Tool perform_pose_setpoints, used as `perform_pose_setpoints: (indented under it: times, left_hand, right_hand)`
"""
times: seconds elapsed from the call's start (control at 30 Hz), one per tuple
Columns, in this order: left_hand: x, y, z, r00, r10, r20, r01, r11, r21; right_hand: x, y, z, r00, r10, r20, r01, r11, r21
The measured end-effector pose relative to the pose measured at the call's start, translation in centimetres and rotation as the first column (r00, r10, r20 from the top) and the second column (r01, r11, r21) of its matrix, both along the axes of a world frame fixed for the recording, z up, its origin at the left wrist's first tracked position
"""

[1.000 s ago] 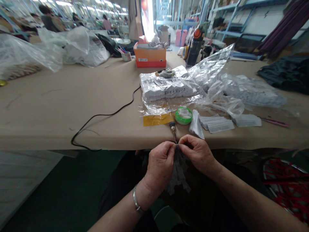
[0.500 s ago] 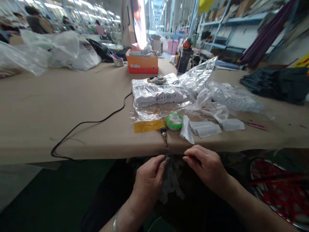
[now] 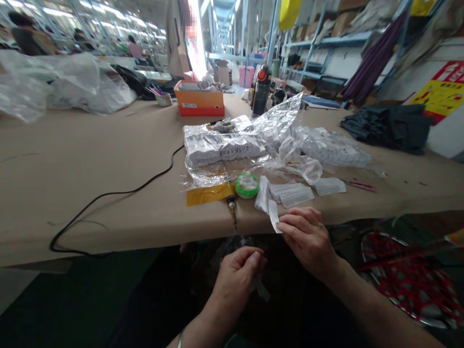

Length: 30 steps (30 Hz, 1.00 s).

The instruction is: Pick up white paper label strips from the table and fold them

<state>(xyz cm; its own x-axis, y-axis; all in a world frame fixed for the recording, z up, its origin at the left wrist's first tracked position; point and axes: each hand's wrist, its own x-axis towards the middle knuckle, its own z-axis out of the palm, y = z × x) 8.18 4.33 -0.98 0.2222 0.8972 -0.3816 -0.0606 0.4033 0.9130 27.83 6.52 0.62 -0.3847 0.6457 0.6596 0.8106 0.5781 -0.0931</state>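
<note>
My right hand [image 3: 308, 240] pinches the lower end of a white printed label [image 3: 273, 216], which slants down from a fanned label stack [image 3: 261, 194] at the table's front edge. Lower and to the left, my left hand [image 3: 239, 270] is closed, thumb against forefinger; what it holds, if anything, is hidden. Pale strips [image 3: 263, 290] hang in the dark beside and below it. Above the left hand, a soldering iron [image 3: 232, 209] points down over the edge, near a strip of brown tape [image 3: 206, 194]. A round green container [image 3: 247, 185] with white stuff inside stands beside it.
More label stacks [image 3: 292, 194] lie to the right, near pink-handled scissors or snips [image 3: 360, 185]. Behind are plastic-wrapped white bundles [image 3: 224, 147], an orange box [image 3: 199, 99] and a dark bottle [image 3: 261, 92]. A black cord [image 3: 134, 191] curves leftward. A basket of red pieces [image 3: 409, 275] sits low right.
My right hand has moved up to the fanned stack and now grips a label there. My left hand has dropped away from the iron's tip. The camera view has shifted somewhat rightward.
</note>
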Motion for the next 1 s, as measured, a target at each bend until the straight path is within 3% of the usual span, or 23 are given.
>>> perform_pose_setpoints:
  times: [0.07, 0.13, 0.2, 0.27, 0.33, 0.4, 0.47, 0.57, 0.7, 0.83, 1.0]
  left_hand:
    - [1.3, 0.3, 0.8, 0.944, 0.051, 0.326, 0.020, 0.977, -0.211]
    - [2.4, 0.7, 1.4, 0.843, 0.122, 0.525, 0.056, 0.949, -0.311]
    - [3.2, 1.0, 1.6, 0.803, 0.165, 0.573, 0.046, 0.941, -0.336]
    - [3.6, 1.3, 1.5, 0.820, 0.182, 0.543, 0.017, 0.940, -0.340]
    - [3.7, 1.4, 1.2, 0.866, 0.167, 0.471, 0.008, 0.938, -0.346]
    - [3.7, 1.3, 1.0, 0.908, 0.151, 0.390, -0.003, 0.934, -0.357]
    - [3.7, 1.2, 0.8, 0.933, 0.146, 0.328, -0.016, 0.930, -0.367]
    - [3.7, 1.0, 0.6, 0.948, 0.141, 0.284, -0.021, 0.922, -0.387]
    - [3.9, 1.0, 0.4, 0.946, 0.126, 0.298, 0.002, 0.920, -0.393]
    - [4.2, 1.1, 0.7, 0.946, 0.107, 0.306, 0.024, 0.918, -0.396]
    - [4.3, 1.2, 1.2, 0.872, 0.153, 0.465, 0.055, 0.913, -0.403]
  right_hand:
    - [-0.8, -1.7, 0.6, 0.996, 0.086, -0.014, -0.086, 0.996, -0.019]
    - [-1.6, -3.3, 1.0, 0.986, 0.165, -0.017, -0.166, 0.985, -0.051]
    - [-2.0, -4.2, 1.1, 0.972, 0.235, -0.020, -0.236, 0.967, -0.092]
    - [-1.6, -3.8, 1.0, 0.967, 0.252, -0.032, -0.254, 0.957, -0.139]
    - [-0.3, -2.4, 0.7, 0.989, 0.145, -0.031, -0.148, 0.975, -0.164]
    - [1.3, -0.5, 0.1, 0.996, -0.089, 0.026, 0.092, 0.984, -0.155]
    - [2.8, 1.0, -0.7, 0.955, -0.263, 0.137, 0.282, 0.948, -0.148]
    - [4.4, 2.0, -1.9, 0.928, -0.307, 0.210, 0.338, 0.932, -0.130]
    - [5.7, 2.1, -2.7, 0.972, -0.228, 0.059, 0.233, 0.969, -0.088]
    - [5.4, 1.2, -2.0, 0.979, -0.099, -0.179, 0.091, 0.994, -0.053]
    - [1.4, -2.3, -0.8, 0.960, 0.256, -0.112, -0.264, 0.963, -0.059]
